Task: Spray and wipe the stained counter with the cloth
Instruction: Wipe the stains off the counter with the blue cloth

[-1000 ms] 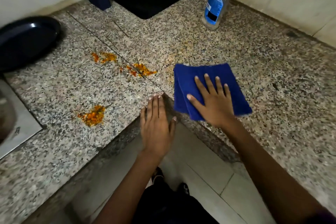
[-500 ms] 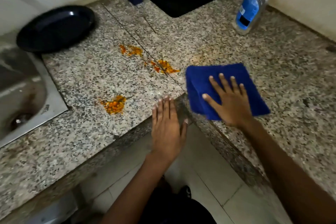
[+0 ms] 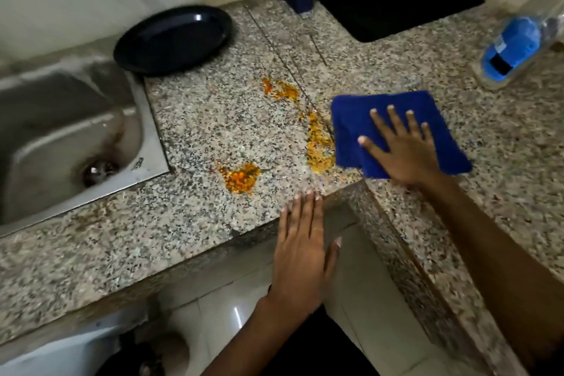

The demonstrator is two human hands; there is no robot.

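A: What is the surface (image 3: 213, 119) like?

B: Speckled granite, running round an inner corner, with a seam line crossing it. Three orange stains lie on it: one (image 3: 280, 90) further back, one (image 3: 319, 145) touching the left edge of the blue cloth (image 3: 360, 125), and one (image 3: 241, 177) near the front edge.

A: And the hands?

B: The right hand (image 3: 403, 149) lies flat on the cloth, fingers spread wide, gripping nothing. The left hand (image 3: 300, 247) is flat too, fingers together, its tips resting on the front edge at the corner.

A: What else is there?

B: A steel sink (image 3: 61, 137) at the left, a dark plate (image 3: 174, 38) behind it, a black mat (image 3: 396, 9) at the back by the pale wall, and a blurred spray bottle (image 3: 515, 46) at the right, well apart from the cloth. Pale floor tiles (image 3: 366, 314) show below.
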